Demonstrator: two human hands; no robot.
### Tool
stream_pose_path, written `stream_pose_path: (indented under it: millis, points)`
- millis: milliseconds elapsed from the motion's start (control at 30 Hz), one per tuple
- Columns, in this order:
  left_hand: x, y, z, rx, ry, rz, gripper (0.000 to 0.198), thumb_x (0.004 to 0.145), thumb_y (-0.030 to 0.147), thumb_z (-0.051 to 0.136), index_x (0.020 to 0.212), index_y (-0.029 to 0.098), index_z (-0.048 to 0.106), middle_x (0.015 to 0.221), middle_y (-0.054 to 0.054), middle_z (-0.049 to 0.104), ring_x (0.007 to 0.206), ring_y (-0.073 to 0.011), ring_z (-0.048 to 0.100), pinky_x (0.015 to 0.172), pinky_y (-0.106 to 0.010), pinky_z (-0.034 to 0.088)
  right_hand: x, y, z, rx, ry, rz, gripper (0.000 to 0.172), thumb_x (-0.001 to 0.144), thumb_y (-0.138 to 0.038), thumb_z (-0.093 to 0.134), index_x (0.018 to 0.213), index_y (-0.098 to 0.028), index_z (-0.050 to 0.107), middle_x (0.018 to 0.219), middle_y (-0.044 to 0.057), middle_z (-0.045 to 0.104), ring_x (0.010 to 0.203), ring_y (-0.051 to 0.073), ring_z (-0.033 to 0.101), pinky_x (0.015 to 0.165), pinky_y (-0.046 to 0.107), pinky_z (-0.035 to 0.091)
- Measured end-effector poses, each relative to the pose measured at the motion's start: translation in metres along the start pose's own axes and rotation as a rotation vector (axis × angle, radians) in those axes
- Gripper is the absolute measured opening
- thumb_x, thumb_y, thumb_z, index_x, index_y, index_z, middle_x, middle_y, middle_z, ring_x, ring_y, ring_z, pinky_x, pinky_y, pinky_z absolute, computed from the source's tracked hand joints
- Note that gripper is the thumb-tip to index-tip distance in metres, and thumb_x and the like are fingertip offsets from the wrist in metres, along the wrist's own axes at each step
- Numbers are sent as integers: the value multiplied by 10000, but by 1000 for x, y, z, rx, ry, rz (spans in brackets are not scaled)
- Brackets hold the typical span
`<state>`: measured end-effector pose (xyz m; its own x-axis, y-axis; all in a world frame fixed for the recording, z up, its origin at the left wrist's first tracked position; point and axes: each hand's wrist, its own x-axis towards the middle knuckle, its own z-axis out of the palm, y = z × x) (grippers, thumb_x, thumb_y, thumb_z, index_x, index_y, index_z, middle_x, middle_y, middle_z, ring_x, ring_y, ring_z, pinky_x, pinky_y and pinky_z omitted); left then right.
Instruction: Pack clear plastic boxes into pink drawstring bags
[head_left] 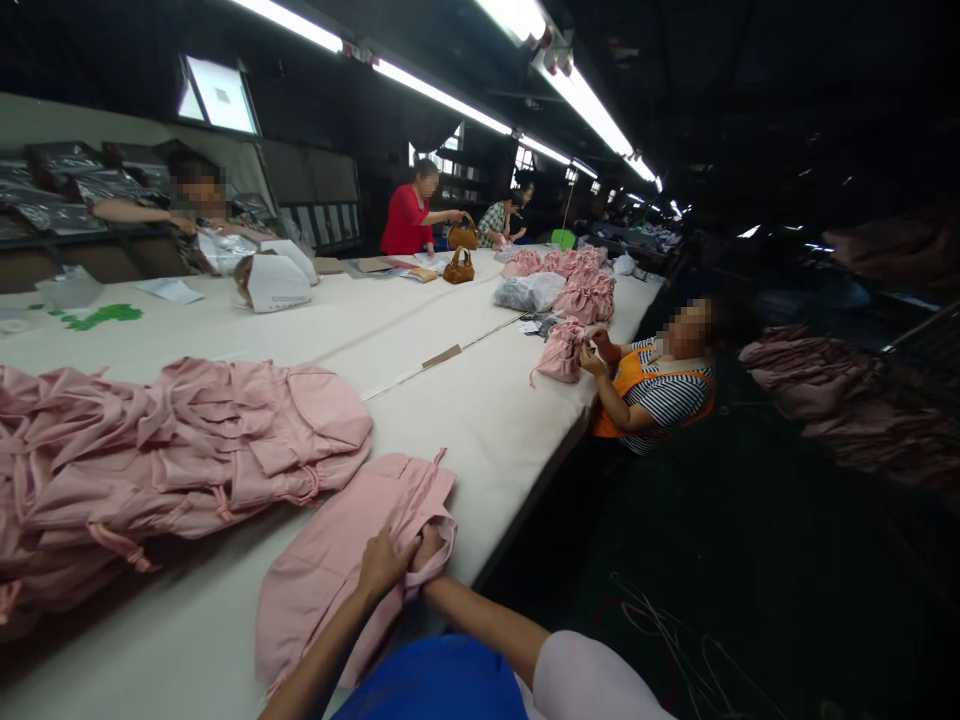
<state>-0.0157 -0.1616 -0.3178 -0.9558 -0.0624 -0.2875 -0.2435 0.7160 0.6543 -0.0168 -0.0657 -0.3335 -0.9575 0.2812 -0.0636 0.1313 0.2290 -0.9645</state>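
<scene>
A pink drawstring bag lies on the white-covered table in front of me, its mouth turned toward the right edge. My left hand is closed on the cloth near the mouth. Through the opening goes my right hand, with the bag's rim around it; its fingers are hidden in the cloth. A short cord end sticks out at the bag's far corner. To the left, close by, lies a large pile of similar pink bags with cords hanging from its near side.
A co-worker in an orange apron handles another pink bag at the right table edge. Farther off are more pink bags, a clear plastic bag, brown handbags and other people. A cardboard strip lies mid-table.
</scene>
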Motion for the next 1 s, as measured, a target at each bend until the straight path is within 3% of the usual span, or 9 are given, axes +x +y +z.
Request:
stream_pose_path:
  millis: [67,133,233,400,567,700,833,900,1000]
  points:
    - [4,6,-13,13,-11,-25,771,795,541,471,1245,-82,536,1166,-338,629,1150,-406,603,977,-457,453,2,-10,3,-1,-23,-30,99,742,-176,555,648,-207,557,776,101,645,826,266,599,828,398,460]
    - [7,14,-34,10,-25,14,673,831,577,426,1144,16,627,1082,-266,690,1049,-362,658,889,-403,485,2,-27,3,28,-72,-103,66,721,-174,549,732,-214,601,873,92,671,903,264,606,889,377,459]
    - [5,24,-69,6,-1,87,475,856,525,421,900,140,695,923,-165,732,923,-320,681,796,-359,477,-4,-62,-7,143,-117,-216,238,720,-187,558,949,-214,619,1001,53,671,966,211,606,941,317,461]
    - [-22,5,-127,-3,298,-20,426,878,293,333,1100,129,658,972,-145,713,929,-281,655,776,-323,449,-1,-109,-64,153,35,-309,201,731,-174,533,881,-180,667,877,42,679,853,185,620,850,294,488]
    - [-65,-27,-176,98,616,-281,508,914,322,240,1141,101,638,924,-213,664,853,-374,613,709,-404,362,25,-111,-117,3,121,-417,206,764,-194,512,711,-172,710,820,76,713,841,211,642,855,335,495]
    - [-78,-26,-185,104,697,-186,490,915,338,315,1281,195,609,1020,-152,700,788,-295,623,712,-365,385,34,-87,-105,-8,-42,-282,241,708,-210,512,757,-135,736,844,103,723,828,221,655,796,338,521]
    - [-74,-29,-176,79,448,-46,535,849,273,439,1364,303,581,1053,-77,733,772,-240,642,727,-322,415,29,-66,-90,-32,-251,-149,291,685,-233,548,838,-122,769,788,103,742,690,208,669,650,309,534]
    - [-72,-35,-171,72,431,-63,519,870,291,423,1361,303,590,1045,-78,740,817,-251,653,742,-329,419,26,-72,-100,-73,-318,-129,244,684,-242,600,821,-141,774,807,105,749,724,219,684,666,306,532]
    - [-72,-41,-166,13,481,-99,517,872,291,415,1356,273,598,1121,-86,732,877,-258,663,778,-336,431,14,-113,-132,-291,-314,-138,134,711,-264,655,706,-173,753,687,89,715,678,215,659,642,293,499]
